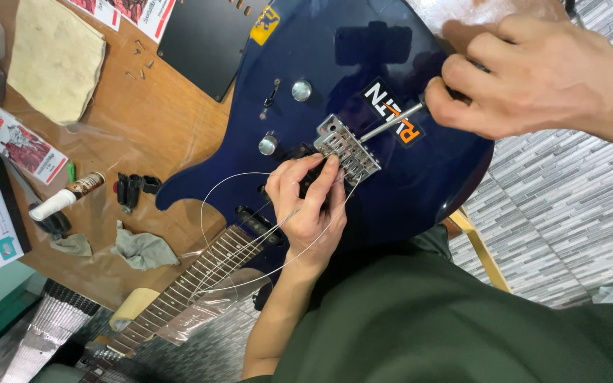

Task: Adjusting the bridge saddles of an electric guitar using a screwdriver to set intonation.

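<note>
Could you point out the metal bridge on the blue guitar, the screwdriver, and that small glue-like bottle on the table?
bridge (347,147): head view, on its metal saddles.
screwdriver (391,122): head view, on the bare metal shaft.
small bottle (65,198): head view, on the middle of its body, lying on the wooden table.

- One blue electric guitar (363,106), lying across the table (143,128).
- Two hands (306,202) on it, at six and two o'clock.
- Two silver knobs (301,90).
- One screwdriver (391,122).
- Two grey rags (143,250) at eight o'clock.
- One small bottle (65,196).
- One black cover plate (203,42) at eleven.
</note>
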